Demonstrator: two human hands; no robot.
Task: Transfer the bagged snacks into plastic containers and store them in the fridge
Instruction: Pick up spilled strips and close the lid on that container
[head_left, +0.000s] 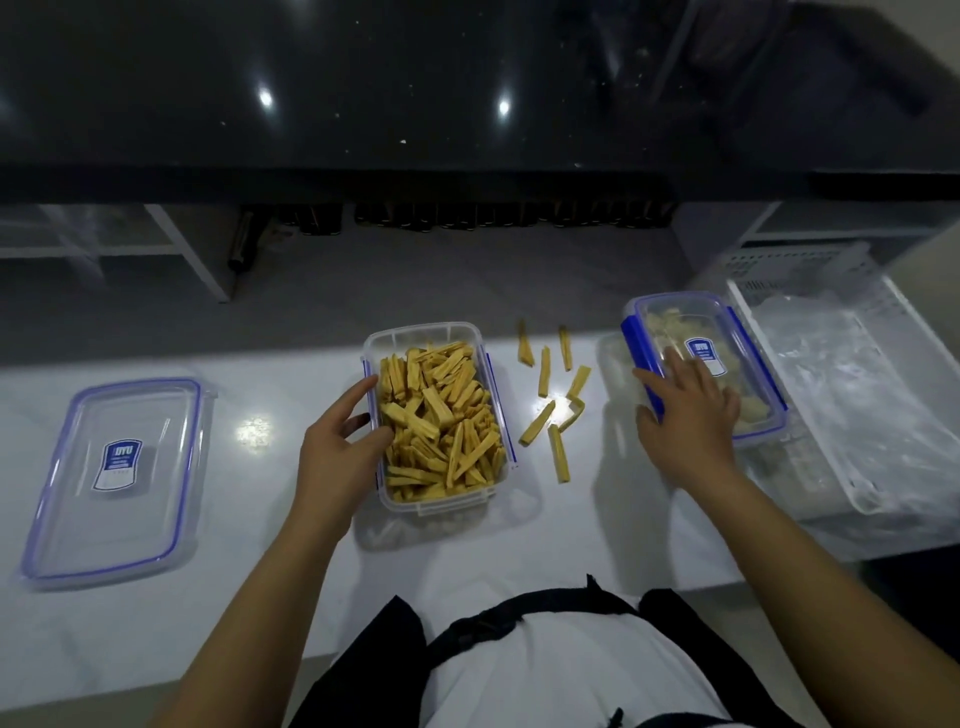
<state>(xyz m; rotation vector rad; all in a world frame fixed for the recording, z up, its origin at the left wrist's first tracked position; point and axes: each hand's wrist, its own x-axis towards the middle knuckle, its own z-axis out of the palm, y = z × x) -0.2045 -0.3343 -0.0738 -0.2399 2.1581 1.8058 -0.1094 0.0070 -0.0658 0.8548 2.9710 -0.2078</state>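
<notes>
Holding is seen at centre: the open container (441, 506) is gripped at its left wall by the left hand (337, 447), thumb hooked over the rim, fingers curled along the outside. The container is set upright mid-table and is filled nearly to the rim with yellow snack sticks (441, 410). A loose lid (114, 478) is laid flat on the white table (260, 571), well apart to the left, label up. Several loose sticks (550, 405) are scattered on the table between the two containers, touched by neither hand. The second container (675, 322) is placed to the right, lid on, with pale snacks seen through it. The right hand (685, 410) is laid on the near-left part of that lid, fingers spread and fairly straight, thumb at the lid's left edge; nothing is clasped. Whether the blue side clips are latched cannot be told. Just beside this container, on its right, a clear plastic tray (841, 467) is set, with crumpled plastic (831, 353) inside it.
</notes>
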